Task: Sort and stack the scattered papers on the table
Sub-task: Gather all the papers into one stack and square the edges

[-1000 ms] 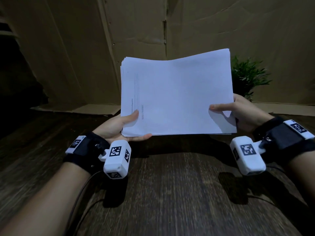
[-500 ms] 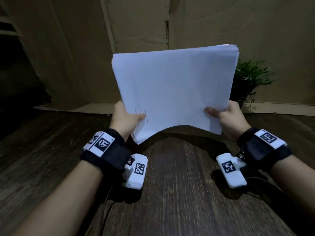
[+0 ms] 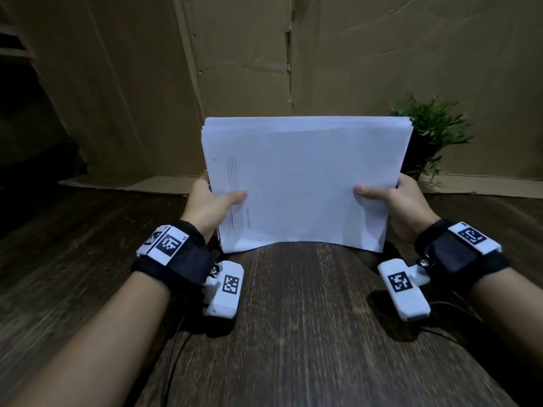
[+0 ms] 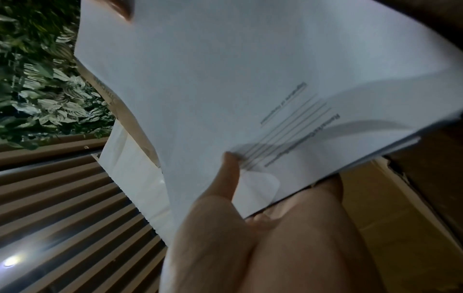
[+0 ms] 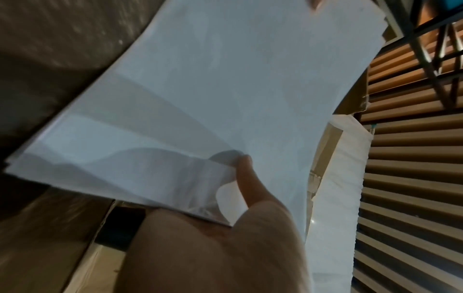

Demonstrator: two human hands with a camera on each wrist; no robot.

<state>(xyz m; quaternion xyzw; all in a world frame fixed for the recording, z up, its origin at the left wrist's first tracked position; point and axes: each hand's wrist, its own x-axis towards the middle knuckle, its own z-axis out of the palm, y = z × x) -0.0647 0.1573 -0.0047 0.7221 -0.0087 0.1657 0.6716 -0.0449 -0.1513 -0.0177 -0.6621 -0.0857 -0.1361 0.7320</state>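
The left hand (image 3: 209, 204) is gripping the left edge of the stack of papers (image 3: 305, 183), its thumb lying across the front sheet and its fingers curled behind, out of sight in the head view. In the left wrist view the same hand (image 4: 253, 234) is pinching the stack (image 4: 225, 79) between thumb and fingers, the thumb tip resting just beside a group of printed lines (image 4: 288, 128) on the top sheet. The right hand (image 3: 402, 210) is gripping the opposite edge in the same way, thumb on the front, fingers wrapped behind. From the right wrist the right hand (image 5: 225, 247) is pinching the stack (image 5: 238, 89) near a lower corner, where one sheet is curling up beside the thumb.

The stack is standing nearly upright between the two hands, its lower edge bowing upward in the middle, with its bottom corners down at or just above the dark wooden table (image 3: 293, 333); whether they are touching the wood cannot be told. The sheet edges along the top and the left side are sitting slightly uneven.

Beyond the right hand, behind the stack's far right corner, a small green plant (image 3: 432, 133) is standing on the table. Behind both hands, cardboard panels (image 3: 235, 54) are forming a backdrop.
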